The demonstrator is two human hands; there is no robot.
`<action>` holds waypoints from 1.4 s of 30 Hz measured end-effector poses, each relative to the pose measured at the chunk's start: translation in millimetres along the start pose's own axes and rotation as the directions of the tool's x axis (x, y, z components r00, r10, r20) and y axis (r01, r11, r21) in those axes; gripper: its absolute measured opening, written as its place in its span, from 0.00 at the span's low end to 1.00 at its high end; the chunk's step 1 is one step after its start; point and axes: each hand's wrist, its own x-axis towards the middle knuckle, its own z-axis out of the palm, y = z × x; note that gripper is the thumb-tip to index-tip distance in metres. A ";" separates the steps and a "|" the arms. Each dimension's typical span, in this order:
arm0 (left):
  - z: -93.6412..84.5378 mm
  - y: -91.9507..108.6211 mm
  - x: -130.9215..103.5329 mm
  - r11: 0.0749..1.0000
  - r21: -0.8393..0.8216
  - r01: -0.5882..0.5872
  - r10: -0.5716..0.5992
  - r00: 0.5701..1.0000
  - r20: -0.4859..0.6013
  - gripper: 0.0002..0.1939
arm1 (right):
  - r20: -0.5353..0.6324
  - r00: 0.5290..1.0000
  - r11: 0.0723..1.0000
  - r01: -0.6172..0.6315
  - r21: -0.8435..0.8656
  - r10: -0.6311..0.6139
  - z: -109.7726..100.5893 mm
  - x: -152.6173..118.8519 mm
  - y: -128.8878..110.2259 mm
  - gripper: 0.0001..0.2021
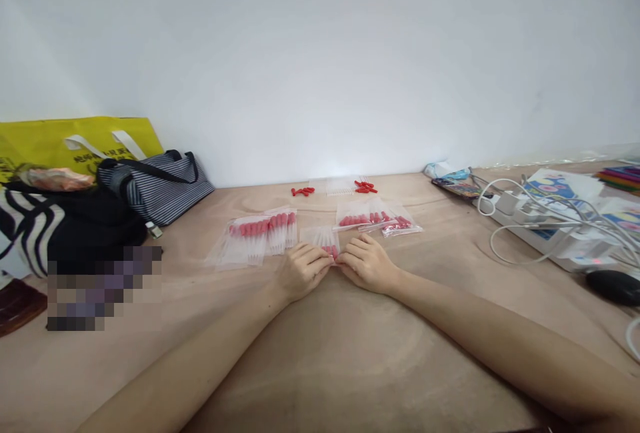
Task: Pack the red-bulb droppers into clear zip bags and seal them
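My left hand (304,270) and my right hand (367,263) meet over a small clear plastic bag (320,237) on the table. Red-ended slim pieces show inside the bag. Fingers of both hands are closed, pinching its near edge; the fingertips partly hide that edge. To the left lies a fanned stack of similar clear bags (245,246), with red ends in a row. Behind my right hand rest more filled bags (357,213), one of them a shiny bag (399,227) at the right end.
Loose red pieces (303,191) and more red pieces (366,187) lie by the wall beside clear sheets (340,185). On the left stand a striped bag (170,186) and a yellow bag (125,133). A power strip (545,236) with tangled white cables and a black mouse-like object (614,286) occupy the right.
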 end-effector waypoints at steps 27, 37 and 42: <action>-2.2 0.3 0.1 0.999 0.027 -0.020 0.021 0.999 -0.040 0.04 | -0.022 1.000 0.999 -0.017 -0.041 0.016 0.4 2.9 -2.9 0.12; -18.1 -3.0 -1.4 0.947 0.262 -0.185 0.185 0.982 0.025 0.05 | -0.052 0.998 0.999 -0.028 -0.023 0.027 -1.9 3.1 -1.9 0.11; -25.1 -11.5 -10.3 0.948 0.276 -0.160 0.153 0.987 0.045 0.07 | -0.042 0.998 0.999 -0.047 -0.011 0.046 -1.7 1.9 0.4 0.11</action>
